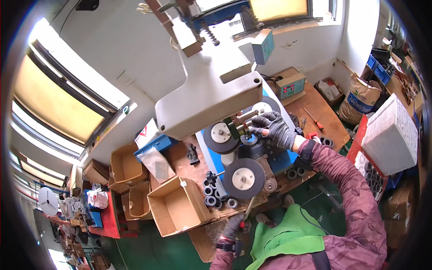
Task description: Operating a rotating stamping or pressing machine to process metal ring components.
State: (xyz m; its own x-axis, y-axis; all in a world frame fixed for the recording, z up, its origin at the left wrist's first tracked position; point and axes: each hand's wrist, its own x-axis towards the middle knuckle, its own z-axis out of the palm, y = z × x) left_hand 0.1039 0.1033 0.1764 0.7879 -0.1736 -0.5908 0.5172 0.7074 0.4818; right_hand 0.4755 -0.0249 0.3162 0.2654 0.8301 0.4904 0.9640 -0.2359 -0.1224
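My left hand, in a dark glove, is closed round a thin rod-like tool with red at its grip; the rod points up towards the front grinding wheel. That dark wheel has a white hub. My right hand, in a grey glove, reaches into the machine with bent fingers closed at the metal shafts. Its fingertips hide what they grip. Just below them a dark ring sits between the wheels. Two more dark wheels, a left one and a back one, flank the shafts.
A large white machine head overhangs the wheels. Several dark rings lie left of the front wheel, beside an open cardboard box. A spare glove lies on the bench. Right are a control box and a screwdriver.
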